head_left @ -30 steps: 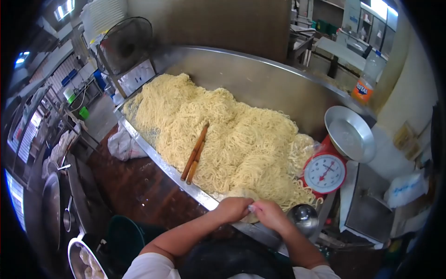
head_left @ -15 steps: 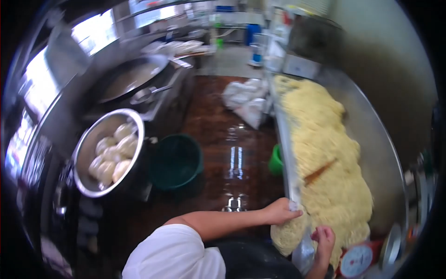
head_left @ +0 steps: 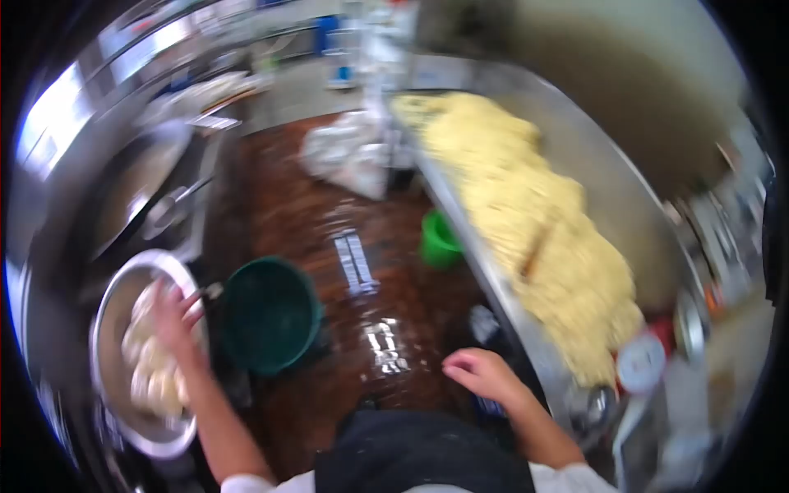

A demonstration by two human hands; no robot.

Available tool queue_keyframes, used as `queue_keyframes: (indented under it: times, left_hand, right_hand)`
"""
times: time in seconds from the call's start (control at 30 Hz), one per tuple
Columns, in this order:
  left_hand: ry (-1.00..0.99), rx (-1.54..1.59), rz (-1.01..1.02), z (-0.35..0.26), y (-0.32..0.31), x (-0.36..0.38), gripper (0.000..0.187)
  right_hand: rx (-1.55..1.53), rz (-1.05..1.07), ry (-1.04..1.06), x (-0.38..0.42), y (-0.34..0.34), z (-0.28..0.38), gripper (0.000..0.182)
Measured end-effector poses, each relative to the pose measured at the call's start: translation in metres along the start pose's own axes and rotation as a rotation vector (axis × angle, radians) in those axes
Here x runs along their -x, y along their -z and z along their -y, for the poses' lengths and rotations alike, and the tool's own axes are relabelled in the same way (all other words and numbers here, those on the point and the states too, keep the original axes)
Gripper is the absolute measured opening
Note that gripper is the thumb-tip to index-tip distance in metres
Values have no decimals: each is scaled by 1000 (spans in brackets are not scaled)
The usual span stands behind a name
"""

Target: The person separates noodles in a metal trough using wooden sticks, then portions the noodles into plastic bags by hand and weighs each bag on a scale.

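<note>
At the left, my left hand (head_left: pixel 174 320) is over a metal bowl (head_left: pixel 105 361), blurred, with its fingers apart. Several white, rounded bags (head_left: pixel 152 370) lie in this bowl, right beside and under the hand. My right hand (head_left: pixel 485 376) is above the floor, left of the long metal tray's edge, with its fingers curled together and nothing visible in them. A long heap of yellow noodles (head_left: pixel 526 205) covers much of the metal tray (head_left: pixel 612 135), and a brown stick (head_left: pixel 536 251) lies on the heap.
A dark green tub (head_left: pixel 269 316) stands on the wet brown floor (head_left: pixel 357 197) beside the bowl. Near the tray are a light green bucket (head_left: pixel 441 240) and white plastic bags (head_left: pixel 349 152). A wok (head_left: pixel 140 185) sits at upper left, a red scale (head_left: pixel 641 363) at right.
The view has turned right. My left hand has gone from a noodle-filled bag at the tray to the bowl, no longer holding that bag. My right hand has moved left, off the tray.
</note>
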State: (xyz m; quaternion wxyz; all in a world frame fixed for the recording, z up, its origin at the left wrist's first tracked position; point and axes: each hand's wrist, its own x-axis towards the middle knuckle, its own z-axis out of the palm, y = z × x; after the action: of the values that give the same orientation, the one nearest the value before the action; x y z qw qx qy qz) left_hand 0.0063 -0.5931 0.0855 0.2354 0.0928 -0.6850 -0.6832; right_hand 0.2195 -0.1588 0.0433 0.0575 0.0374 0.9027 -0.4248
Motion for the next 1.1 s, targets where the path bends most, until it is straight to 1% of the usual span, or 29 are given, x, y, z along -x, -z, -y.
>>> queue_keyframes:
  times: [0.03,0.07,0.1,0.13,0.23,0.3,0.33,0.37,0.43,0.47,0.5,0.53,0.6,0.63,0.7,0.77,0.8,0.83,0.9,0.93,0.97,1.0,1.03,1.1]
  left_hand:
    - [-14,75,118,8,1,-3,50]
    - [58,117,136,4,-15,3,49]
    - [165,159,212,12,-29,2,47]
    - [225,171,314,20,-46,8,44]
    - [268,65,606,27,-106,41,45]
    - [246,50,787,19,-148,68,41]
    - [170,0,899,17,-165,77,38]
    - [139,-31,999,11,-183,87,38]
    - [71,12,1171,22,-215,99,38]
    - [68,-38,1234,15,-229,108,40]
    - [39,-82,1271,15,-243,115,40]
    - [36,-146,1306,13,-256,121,40]
    - [-8,-264,1346,23,-278,132,39]
    - [1,-339,1373,17,-289,137,39]
    - [19,-547,1365,23,-307,145,40]
    - [5,-767,1409,22,-323,153,43]
    - [3,-850,1442,13,-332,161,39]
    - [35,-879,1436,7,-339,168,38]
    - [103,-932,1419,5,-346,182,38]
    - [53,-963,1394,12,-342,187,38]
    - [138,-1000,1374,18,-338,192,38]
    - [147,-1084,1387,12,-342,200,39]
    - [159,-1167,1401,8,-346,208,39]
    - [180,-1227,1462,21,-342,217,39]
  right_hand:
    - [42,-31,56,2,1,-1,22]
    - [47,-72,31,5,0,-1,22]
    - [52,-75,-31,8,3,-3,21]
    - [54,-100,-70,10,7,0,22]
    - [33,-163,-147,22,17,-9,22]
    - [12,-210,-182,27,29,-21,22]
    - [6,-240,-196,33,38,-27,22]
    - [-1,-269,-209,38,49,-36,22]
    - [-163,-384,-272,46,70,-71,20]
    - [-216,-433,-284,48,87,-86,19]
    - [-269,-480,-294,48,107,-103,18]
    - [-408,-514,-302,46,129,-123,17]
    - [-578,-644,-321,33,178,-158,16]
    - [-666,-703,-327,22,204,-177,16]
    - [-726,-888,-310,-13,256,-230,16]
    - [-679,-1038,-324,-57,308,-284,15]
    - [-561,-1097,-325,-81,333,-314,16]
    - [-442,-1146,-327,-106,355,-343,17]
    - [-74,-1228,-337,-152,391,-396,18]
    - [-17,-1209,-367,-170,408,-411,18]
    - [40,-1191,-399,-185,421,-425,18]
    - [98,-1172,-432,-199,431,-439,19]
    - [120,-1129,-416,-209,438,-449,19]
    - [162,-1042,-381,-227,448,-467,19]
